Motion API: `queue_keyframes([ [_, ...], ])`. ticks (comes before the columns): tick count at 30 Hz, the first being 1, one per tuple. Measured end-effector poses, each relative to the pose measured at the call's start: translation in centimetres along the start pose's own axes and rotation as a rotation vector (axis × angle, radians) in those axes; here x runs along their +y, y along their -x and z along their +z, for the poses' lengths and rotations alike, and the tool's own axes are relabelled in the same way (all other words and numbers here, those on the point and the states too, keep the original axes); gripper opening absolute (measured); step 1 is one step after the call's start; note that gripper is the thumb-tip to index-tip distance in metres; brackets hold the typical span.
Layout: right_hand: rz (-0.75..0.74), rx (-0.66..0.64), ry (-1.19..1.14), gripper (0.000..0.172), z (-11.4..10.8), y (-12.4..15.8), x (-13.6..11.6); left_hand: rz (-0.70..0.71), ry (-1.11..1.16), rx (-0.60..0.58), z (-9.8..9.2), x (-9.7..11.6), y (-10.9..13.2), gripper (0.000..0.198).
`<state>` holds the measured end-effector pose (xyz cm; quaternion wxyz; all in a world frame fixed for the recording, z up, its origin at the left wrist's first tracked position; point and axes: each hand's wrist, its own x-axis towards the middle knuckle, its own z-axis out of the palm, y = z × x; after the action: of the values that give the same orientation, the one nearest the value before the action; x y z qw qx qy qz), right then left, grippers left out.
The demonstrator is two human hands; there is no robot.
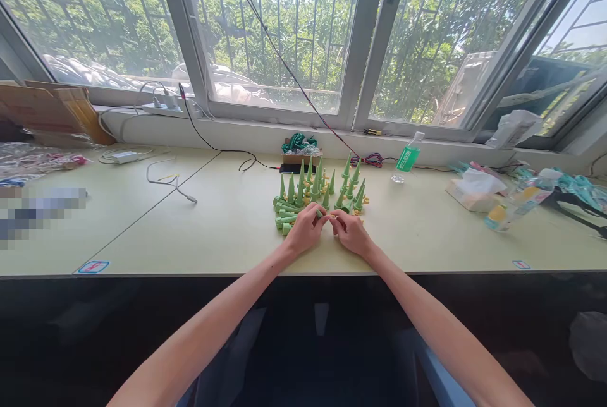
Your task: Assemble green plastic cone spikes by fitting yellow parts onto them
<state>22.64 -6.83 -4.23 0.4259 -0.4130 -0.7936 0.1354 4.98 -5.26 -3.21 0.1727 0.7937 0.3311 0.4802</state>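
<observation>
Several green cones [300,186] stand upright on the pale table, some with small yellow parts at their bases. A second cluster of green cones [349,184] with yellow pieces is just behind my right hand. Green tubes [284,220] lie beside my left hand. My left hand [306,227] is closed on a small green piece [320,211], its fingertips near those of the other hand. My right hand [349,231] pinches something small and pale, partly hidden by the fingers. The fingertips of both hands almost meet in front of the cones.
Behind the cones are a black phone [298,168] and a small box [301,153] with green material. A bottle [408,159] stands at the back right, a tissue box [475,191] and another bottle [521,201] farther right. A white cable [173,184] lies left on the table [213,230].
</observation>
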Motion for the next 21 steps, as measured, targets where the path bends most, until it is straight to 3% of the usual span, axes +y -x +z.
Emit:
queue_keyframes([
  [14, -0.005, 0.013, 0.060, 0.028, 0.14, 0.00, 0.41, 0.024, -0.011, -0.016, 0.03, -0.08, 0.09, 0.018],
  [21, 0.009, 0.022, 0.066, 0.030, 0.17, -0.02, 0.51, 0.077, 0.036, -0.064, -0.08, 0.16, 0.20, 0.011],
])
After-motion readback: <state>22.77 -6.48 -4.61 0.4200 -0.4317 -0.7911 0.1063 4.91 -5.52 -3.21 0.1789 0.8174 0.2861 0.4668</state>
